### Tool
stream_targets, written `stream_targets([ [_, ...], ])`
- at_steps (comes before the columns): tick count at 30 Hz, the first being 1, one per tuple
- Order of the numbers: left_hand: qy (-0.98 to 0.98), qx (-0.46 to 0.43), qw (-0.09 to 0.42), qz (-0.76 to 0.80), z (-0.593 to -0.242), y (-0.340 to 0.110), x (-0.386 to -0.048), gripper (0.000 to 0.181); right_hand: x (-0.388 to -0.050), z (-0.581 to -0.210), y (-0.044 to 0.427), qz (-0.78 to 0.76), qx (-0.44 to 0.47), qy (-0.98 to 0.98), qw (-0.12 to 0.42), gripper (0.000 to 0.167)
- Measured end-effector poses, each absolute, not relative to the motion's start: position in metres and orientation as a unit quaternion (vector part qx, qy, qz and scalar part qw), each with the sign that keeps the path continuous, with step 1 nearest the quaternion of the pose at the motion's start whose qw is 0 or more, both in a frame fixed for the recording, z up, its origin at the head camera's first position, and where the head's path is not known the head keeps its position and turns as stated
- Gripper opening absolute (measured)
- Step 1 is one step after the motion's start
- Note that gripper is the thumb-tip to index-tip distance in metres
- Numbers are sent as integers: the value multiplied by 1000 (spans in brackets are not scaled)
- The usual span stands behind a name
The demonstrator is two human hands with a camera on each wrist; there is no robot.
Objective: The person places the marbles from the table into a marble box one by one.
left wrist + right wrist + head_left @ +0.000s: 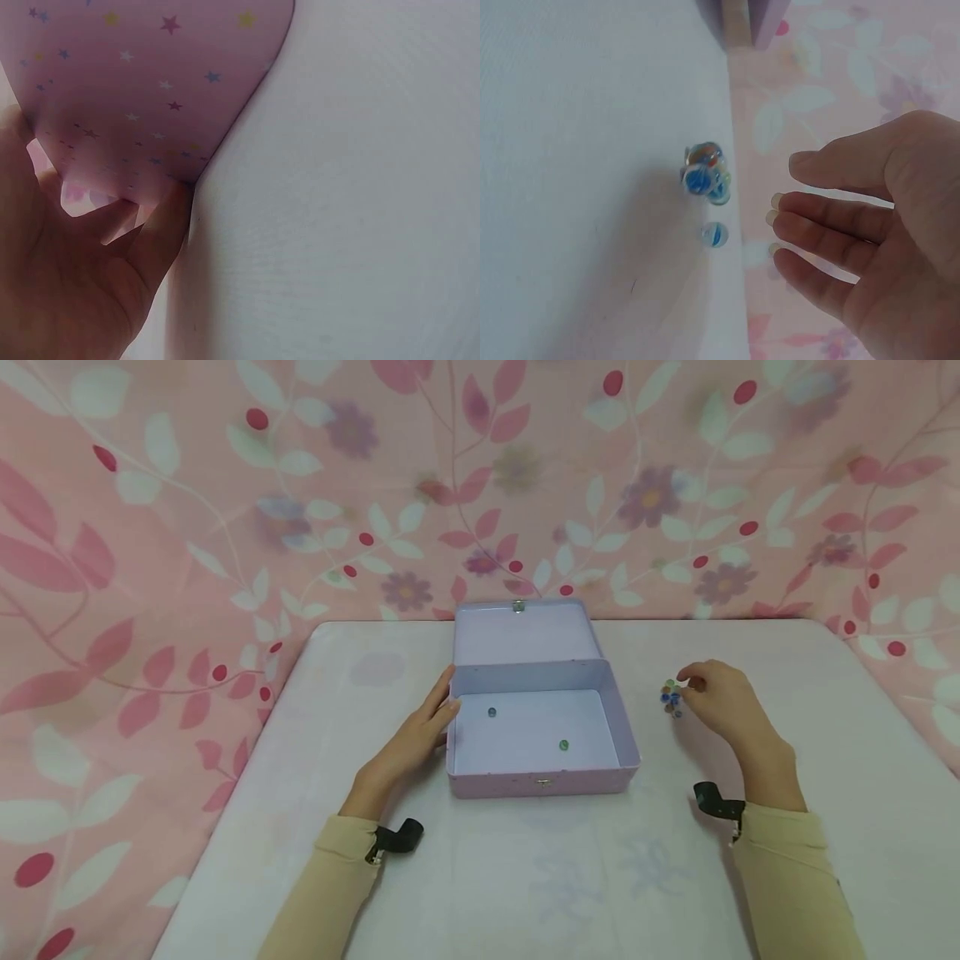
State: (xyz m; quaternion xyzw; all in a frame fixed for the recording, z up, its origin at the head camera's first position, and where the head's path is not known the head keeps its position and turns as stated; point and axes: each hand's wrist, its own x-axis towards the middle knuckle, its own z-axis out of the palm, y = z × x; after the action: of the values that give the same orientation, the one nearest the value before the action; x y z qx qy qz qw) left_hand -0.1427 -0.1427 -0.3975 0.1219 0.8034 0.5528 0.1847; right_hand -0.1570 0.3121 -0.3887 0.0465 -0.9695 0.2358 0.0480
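Note:
A lilac tin box (543,785) stands on the table with its hinged lid (525,635) raised at the back. Inside lie a dark bluish marble (492,712) and a green marble (564,745). My left hand (412,739) holds the box's left side, thumb over the rim and fingers against the star-printed outer wall (150,90). To the right of the box, several glass marbles (670,697) sit in a cluster. My right hand (723,702) is just beside them, thumb and fingers apart with nothing between them. One blue-streaked marble (715,235) lies slightly off the cluster.
White cloth covers the table (570,877). A pink floral curtain (525,485) hangs behind and at the sides. Small metal clasps sit on the box front (543,782) and on the lid's top edge (518,606). Each wrist bears a black camera mount (401,837).

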Motion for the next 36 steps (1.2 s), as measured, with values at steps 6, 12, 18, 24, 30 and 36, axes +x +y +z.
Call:
stream_targets([
  [6, 802, 123, 186, 554, -395, -142, -141, 66, -157, -394, 323, 224, 32, -973, 45, 29],
  [12, 800, 133, 182, 556, -395, -142, -142, 68, -159, -403, 337, 217, 23, -975, 47, 38],
  [18, 798, 128, 187, 558, -393, -142, -141, 67, -160, -408, 345, 211, 36, -977, 23, 39],
  [24, 805, 122, 182, 552, -393, -141, -140, 66, -162, -414, 342, 216, 37, -976, -2, 35],
  [30, 805, 119, 182, 552, -394, -142, -140, 65, -164, -419, 338, 225, 29, -974, -6, 29],
  [36, 806, 122, 176, 552, -396, -140, -141, 64, -163, -417, 334, 215, 22, -976, -9, 25],
])
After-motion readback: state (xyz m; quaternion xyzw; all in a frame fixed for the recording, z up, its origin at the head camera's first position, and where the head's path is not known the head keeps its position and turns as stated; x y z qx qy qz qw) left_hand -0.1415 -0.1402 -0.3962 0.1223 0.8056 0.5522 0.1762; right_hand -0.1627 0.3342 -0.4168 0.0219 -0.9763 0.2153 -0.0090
